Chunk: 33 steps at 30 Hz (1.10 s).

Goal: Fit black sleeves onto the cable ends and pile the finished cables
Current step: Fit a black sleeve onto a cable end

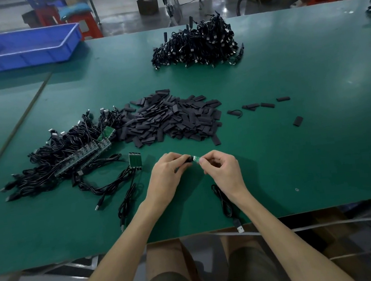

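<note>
Left hand (168, 166) pinches a black sleeve (188, 159); right hand (218, 165) pinches the green board end (196, 159). Misalignment risks the sleeve snagging on the board's corners.

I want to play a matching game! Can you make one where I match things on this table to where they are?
Things: 1 blue tray; 2 heap of black sleeves; 3 finished cable pile; 4 USB plug.
Places: A hanging over the near edge of the table; B in the middle; C far left; D far side, behind the sleeves.
Pairs: 1-C, 2-B, 3-D, 4-A.
</note>
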Tool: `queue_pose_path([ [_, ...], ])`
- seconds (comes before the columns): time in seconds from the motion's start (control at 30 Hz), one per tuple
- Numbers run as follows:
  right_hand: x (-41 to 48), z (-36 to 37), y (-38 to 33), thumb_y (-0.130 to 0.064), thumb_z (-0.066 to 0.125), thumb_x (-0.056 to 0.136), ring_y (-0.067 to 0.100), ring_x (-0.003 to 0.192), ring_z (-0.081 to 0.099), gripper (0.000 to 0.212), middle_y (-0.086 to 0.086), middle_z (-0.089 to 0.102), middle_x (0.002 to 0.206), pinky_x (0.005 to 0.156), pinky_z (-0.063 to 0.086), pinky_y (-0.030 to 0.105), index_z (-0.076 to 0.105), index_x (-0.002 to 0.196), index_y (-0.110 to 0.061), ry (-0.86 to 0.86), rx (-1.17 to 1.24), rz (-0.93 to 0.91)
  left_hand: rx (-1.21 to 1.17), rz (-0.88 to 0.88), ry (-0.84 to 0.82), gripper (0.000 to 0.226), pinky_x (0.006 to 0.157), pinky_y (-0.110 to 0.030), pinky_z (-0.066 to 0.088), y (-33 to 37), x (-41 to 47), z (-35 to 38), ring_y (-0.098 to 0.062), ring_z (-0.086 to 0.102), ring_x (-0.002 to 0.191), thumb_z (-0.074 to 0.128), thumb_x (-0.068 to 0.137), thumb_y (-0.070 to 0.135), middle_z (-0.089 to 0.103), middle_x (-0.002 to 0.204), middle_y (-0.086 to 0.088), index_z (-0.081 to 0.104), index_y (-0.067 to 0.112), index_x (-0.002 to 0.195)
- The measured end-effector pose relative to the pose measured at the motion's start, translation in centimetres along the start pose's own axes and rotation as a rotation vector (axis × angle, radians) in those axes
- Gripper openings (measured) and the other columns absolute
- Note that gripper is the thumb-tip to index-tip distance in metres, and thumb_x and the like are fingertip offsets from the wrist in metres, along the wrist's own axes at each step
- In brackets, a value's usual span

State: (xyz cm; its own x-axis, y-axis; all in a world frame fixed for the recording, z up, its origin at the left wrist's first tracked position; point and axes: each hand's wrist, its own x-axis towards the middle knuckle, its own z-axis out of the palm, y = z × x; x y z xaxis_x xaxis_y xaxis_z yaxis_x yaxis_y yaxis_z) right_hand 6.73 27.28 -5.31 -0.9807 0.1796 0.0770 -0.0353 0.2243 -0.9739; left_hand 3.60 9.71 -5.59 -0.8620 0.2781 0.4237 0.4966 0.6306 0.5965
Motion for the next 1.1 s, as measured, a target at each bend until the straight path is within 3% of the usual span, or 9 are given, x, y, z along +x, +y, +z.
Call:
queue_pose_path([
  [0.4, 0.2, -0.2, 0.5, -0.021, 0.074, 0.094, 0.005, 0.062, 0.065, 0.012, -0.005, 0.071, 0.064, 0.065, 0.052, 0.020, 0.079, 0.084, -0.018, -0.083, -0.077, -0.027, 0.245, 0.207, -0.058, 0.038, 0.071, -0.045, 0.060, 0.3, -0.4, -0.4, -0.032, 0.062, 0.096, 0.072, 0.082, -0.013, 0.068, 0.105, -0.013, 0.073, 0.001, 0.117],
  [0.63, 0.0, 0.1, 0.3, -0.031, 0.074, 0.095, 0.003, 0.066, 0.068, 0.019, -0.009, 0.078, 0.078, 0.069, 0.052, 0.014, 0.074, 0.111, -0.019, -0.056, -0.031, 0.005, 0.250, 0.160, -0.047, 0.031, 0.070, -0.044, 0.058, 1.2, -0.5, -0.6, -0.032, 0.062, 0.090, 0.074, 0.083, -0.006, 0.069, 0.099, -0.011, 0.075, 0.003, 0.113],
  [0.73, 0.1, -0.1, 0.2, -0.022, 0.067, 0.101, 0.006, 0.069, 0.070, 0.006, -0.009, 0.079, 0.082, 0.070, 0.052, 0.014, 0.069, 0.101, -0.016, -0.045, -0.021, -0.004, 0.202, 0.085, -0.032, 0.027, 0.072, -0.043, 0.058, 1.2, -0.3, -0.7, -0.030, 0.060, 0.089, 0.074, 0.085, -0.002, 0.068, 0.097, -0.010, 0.076, 0.005, 0.112],
  [1.1, 0.0, -0.3, 0.2, -0.016, 0.068, 0.100, 0.011, 0.064, 0.067, 0.008, -0.006, 0.078, 0.079, 0.069, 0.056, 0.022, 0.070, 0.093, -0.013, -0.058, -0.047, -0.009, 0.214, 0.167, -0.107, 0.029, 0.077, -0.042, 0.058, 0.8, -0.2, -0.5, -0.031, 0.060, 0.092, 0.074, 0.086, -0.002, 0.067, 0.100, -0.012, 0.074, 0.002, 0.115],
])
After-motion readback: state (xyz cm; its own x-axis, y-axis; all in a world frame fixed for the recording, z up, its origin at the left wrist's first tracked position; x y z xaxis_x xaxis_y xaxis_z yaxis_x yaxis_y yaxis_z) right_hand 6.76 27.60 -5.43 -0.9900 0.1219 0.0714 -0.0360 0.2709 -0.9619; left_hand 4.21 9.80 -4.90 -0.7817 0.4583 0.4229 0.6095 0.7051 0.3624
